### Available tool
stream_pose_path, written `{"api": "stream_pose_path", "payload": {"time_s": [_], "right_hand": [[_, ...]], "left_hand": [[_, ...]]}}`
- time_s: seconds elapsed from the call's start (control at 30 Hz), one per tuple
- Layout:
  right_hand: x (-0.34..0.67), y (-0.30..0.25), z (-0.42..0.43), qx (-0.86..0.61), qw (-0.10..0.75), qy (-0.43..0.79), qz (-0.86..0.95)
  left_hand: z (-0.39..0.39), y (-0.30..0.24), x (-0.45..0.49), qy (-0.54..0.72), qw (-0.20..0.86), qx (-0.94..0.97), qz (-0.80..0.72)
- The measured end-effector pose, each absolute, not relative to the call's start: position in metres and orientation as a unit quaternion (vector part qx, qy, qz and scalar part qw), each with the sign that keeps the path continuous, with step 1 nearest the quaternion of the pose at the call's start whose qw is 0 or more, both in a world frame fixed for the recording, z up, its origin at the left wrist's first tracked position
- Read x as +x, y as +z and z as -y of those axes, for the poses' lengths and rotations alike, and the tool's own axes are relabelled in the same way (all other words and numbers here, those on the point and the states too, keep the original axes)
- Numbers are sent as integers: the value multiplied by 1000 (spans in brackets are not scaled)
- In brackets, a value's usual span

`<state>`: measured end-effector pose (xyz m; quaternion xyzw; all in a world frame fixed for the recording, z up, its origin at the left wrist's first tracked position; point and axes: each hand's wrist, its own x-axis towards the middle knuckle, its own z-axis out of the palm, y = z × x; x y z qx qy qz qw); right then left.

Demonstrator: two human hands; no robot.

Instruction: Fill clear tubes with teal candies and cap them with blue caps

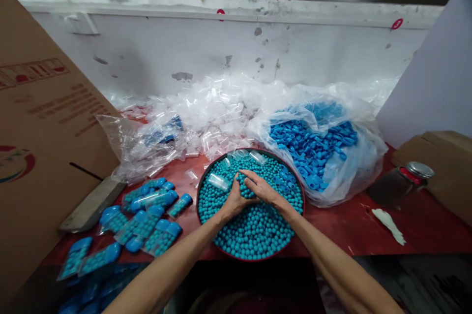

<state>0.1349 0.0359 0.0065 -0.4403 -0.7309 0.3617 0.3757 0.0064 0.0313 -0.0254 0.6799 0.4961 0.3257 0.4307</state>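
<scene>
A round dark tray with a red rim (304, 201) holds a mass of turquoise beads (254, 240). Over its middle, my left hand (236, 202) and my right hand (261, 189) curve toward each other, fingertips nearly meeting. Beads show between them, cupped by both hands; whether a clear container is there too, I cannot tell. Clear plastic tubes (219, 181) lie on the beads left of my left hand and near the far rim. Blue caps (286, 181) rest in the tray to the right of my right hand.
Filled tubes with blue caps (155, 200) lie at left, some below the table edge. Behind are heaped clear tubes (221, 112) and a plastic bag of blue caps (313, 141). Cardboard boxes (47, 122) flank the red table (339, 230); a lidded jar (396, 183) stands right.
</scene>
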Motion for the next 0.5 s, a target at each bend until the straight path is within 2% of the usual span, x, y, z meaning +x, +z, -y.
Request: {"api": "stream_pose_path", "payload": {"time_s": [0.07,0.13,0.2,0.27,0.37,0.43,0.5], "right_hand": [[153,15,-34,-466,402,336,713],[177,21,-29,-538,392,263,699],[201,22,-24,-616,319,179,697],[218,17,-18,-668,208,114,706],[222,4,-8,-682,88,59,723],[214,-4,-2,-673,69,52,734],[207,-9,1,-660,88,84,741]], "left_hand": [[-25,-19,4,306,422,666,-534],[-19,-13,0,278,407,661,-565],[-12,-8,-4,264,385,664,-585],[-2,-4,-7,265,335,683,-592],[11,3,-8,271,227,721,-596],[16,8,-5,266,188,736,-594],[17,12,0,259,179,739,-596]]}}
